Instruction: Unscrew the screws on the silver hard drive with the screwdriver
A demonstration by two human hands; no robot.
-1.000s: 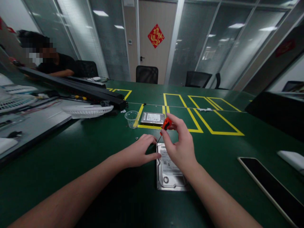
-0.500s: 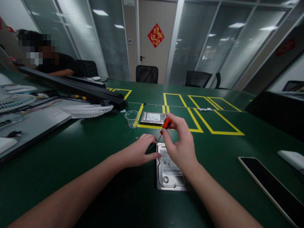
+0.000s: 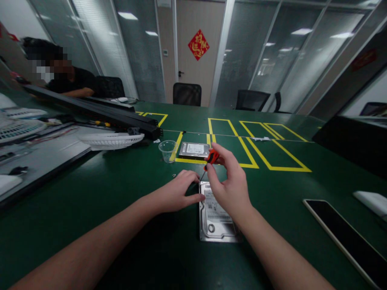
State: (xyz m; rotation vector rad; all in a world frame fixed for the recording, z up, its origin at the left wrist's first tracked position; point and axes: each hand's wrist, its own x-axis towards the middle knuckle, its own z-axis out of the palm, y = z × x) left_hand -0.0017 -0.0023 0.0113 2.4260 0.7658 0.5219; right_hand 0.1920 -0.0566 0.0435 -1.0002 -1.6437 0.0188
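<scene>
A silver hard drive (image 3: 216, 225) with a white label lies flat on the green table, and my right forearm covers part of its right side. My right hand (image 3: 229, 181) pinches an orange and black screwdriver (image 3: 213, 156) above it. The thin shaft slants down, its tip at the drive's far left corner. My left hand (image 3: 178, 191) grips the drive's left edge, thumb on top and fingers near that same corner. A few tiny bits of metal, perhaps screws (image 3: 173, 175), lie just beyond my left hand.
Beyond my hands stand a clear plastic cup (image 3: 168, 151) and a second hard drive (image 3: 194, 150) beside yellow tape outlines (image 3: 290, 169). A phone (image 3: 341, 237) lies at the right. White fan parts (image 3: 111, 139) and long black bars (image 3: 121, 117) fill the left, where another person (image 3: 80, 82) sits.
</scene>
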